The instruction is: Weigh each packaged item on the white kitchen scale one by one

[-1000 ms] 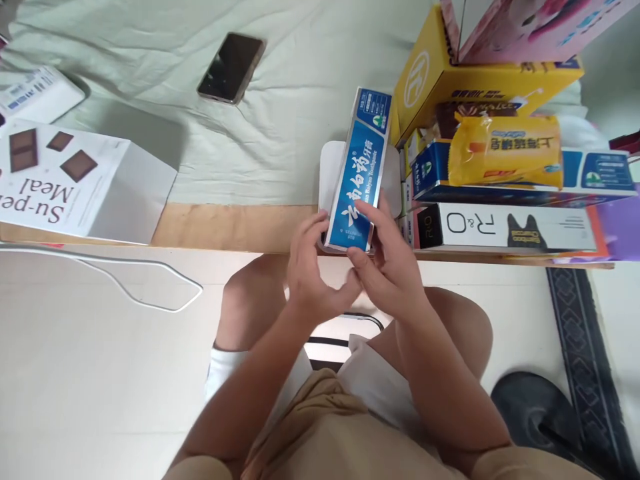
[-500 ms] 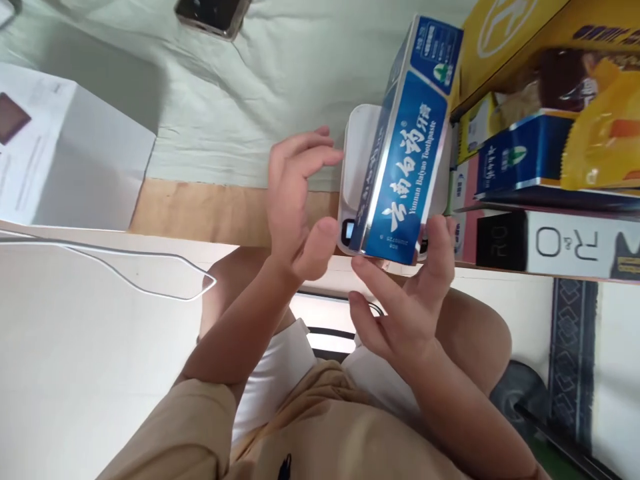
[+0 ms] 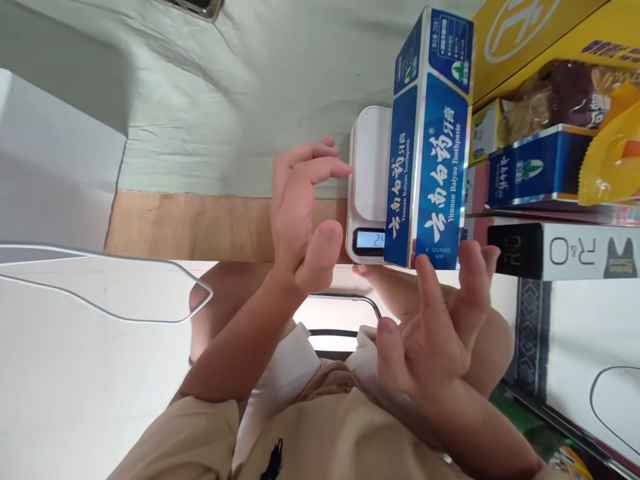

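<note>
The blue toothpaste box [image 3: 433, 143] sits on the white kitchen scale [image 3: 369, 173], long axis running 12 to 6, its near end toward 6 o'clock, covering the scale's right half and part of the lit display [image 3: 371, 239]. Left hand [image 3: 300, 210] hovers at the scale's 9 o'clock, fingers loosely spread, holding nothing. Right hand [image 3: 440, 327] is open at 6 o'clock, fingertips by the box end; can't tell if they touch.

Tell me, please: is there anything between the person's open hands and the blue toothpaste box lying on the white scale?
Nothing visible. The left hand is open beside the white scale; only bare platform lies between it and the toothpaste box. The right hand is open at the box's near end.
</note>
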Demonstrator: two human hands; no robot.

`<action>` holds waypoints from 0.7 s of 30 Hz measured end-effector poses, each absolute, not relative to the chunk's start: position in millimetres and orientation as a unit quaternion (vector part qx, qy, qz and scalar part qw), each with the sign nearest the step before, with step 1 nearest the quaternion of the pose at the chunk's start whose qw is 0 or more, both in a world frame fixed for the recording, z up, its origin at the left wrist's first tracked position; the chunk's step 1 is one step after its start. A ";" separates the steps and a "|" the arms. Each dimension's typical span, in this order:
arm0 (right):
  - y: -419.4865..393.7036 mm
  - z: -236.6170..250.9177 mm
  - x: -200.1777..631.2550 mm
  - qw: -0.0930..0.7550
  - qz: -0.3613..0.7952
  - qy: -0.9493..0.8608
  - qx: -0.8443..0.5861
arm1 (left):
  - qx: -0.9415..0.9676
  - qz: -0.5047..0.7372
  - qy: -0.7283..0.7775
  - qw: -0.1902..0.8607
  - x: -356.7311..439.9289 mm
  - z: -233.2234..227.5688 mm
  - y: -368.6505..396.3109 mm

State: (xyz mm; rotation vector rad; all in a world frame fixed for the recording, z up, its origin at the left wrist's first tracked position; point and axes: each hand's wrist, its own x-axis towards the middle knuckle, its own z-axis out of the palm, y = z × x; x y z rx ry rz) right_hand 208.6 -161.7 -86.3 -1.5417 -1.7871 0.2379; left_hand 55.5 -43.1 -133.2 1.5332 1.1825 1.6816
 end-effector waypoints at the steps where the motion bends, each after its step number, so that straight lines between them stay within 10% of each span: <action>1: -161.3 -86.0 208.6 0.368 0.094 -0.707 -0.596 | 0.575 0.636 0.430 0.284 55.9 -132.5 -43.7; 21: -169.0 -76.3 226.6 0.279 0.053 -0.759 -0.585 | 0.608 0.634 0.393 0.274 56.0 -143.3 -41.9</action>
